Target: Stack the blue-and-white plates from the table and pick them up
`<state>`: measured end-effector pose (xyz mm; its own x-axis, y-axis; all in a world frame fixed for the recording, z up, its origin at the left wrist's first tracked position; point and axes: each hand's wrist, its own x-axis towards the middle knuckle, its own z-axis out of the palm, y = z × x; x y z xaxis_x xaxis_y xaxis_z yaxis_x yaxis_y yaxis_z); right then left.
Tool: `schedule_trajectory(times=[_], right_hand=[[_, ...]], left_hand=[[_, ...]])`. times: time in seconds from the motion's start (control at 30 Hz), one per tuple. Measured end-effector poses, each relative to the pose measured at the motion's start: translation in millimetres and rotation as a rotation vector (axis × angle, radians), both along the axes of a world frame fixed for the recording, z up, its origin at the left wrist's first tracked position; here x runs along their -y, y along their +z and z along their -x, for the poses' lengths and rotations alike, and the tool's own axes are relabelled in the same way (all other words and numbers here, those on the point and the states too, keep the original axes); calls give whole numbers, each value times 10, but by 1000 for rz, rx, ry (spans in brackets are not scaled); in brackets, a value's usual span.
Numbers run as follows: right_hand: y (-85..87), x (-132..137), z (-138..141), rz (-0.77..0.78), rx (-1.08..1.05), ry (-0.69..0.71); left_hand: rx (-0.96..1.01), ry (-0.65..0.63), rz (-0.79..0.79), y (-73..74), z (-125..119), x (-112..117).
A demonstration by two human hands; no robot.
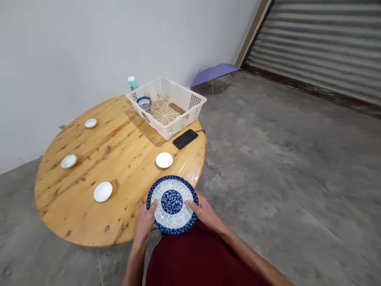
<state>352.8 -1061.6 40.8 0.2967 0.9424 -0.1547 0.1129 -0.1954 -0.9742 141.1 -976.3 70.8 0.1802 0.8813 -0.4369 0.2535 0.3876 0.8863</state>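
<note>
A blue-and-white patterned plate (172, 201) is held up in front of my body, over the near edge of the round wooden table (125, 167). My left hand (146, 216) grips its left rim, thumb on the upper face. On the opposite rim my right hand (204, 210) is closed the same way. The fingers under the plate are hidden, and whether more plates lie beneath it I cannot tell. Just beyond the plate sits a small white dish (164, 160) on the tabletop.
Other small white dishes (102, 192) are spread along the table's left side. A white plastic basket (175, 129) holding blue-and-white bowls (144, 103) and chopsticks (177, 108) stands at the back. Near it are a black phone (185, 139) and a bottle (132, 83). A purple umbrella (216, 72) rests on the floor.
</note>
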Motion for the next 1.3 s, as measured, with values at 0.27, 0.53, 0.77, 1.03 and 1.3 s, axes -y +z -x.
schedule_trajectory(times=[0.27,0.53,0.77,1.03,1.3], right_hand=[[65,188,-1433,124,43,1],[261,-53,-2199,208,-119,135],[701,-743,-2321,232,-272,169],[1393,-1789,-2560,168,-257,185],[1620,-3233,-2967,81,-21,196]], left_hand=[[-33,-13,-144,14,-1398,164],[-164,-81,-79,274,-1958,146],[-228,-271,-187,676,-1841,-481],[-94,-270,-224,1397,-1999,-1321],[-35,-100,-279,1572,-2461,-2501]])
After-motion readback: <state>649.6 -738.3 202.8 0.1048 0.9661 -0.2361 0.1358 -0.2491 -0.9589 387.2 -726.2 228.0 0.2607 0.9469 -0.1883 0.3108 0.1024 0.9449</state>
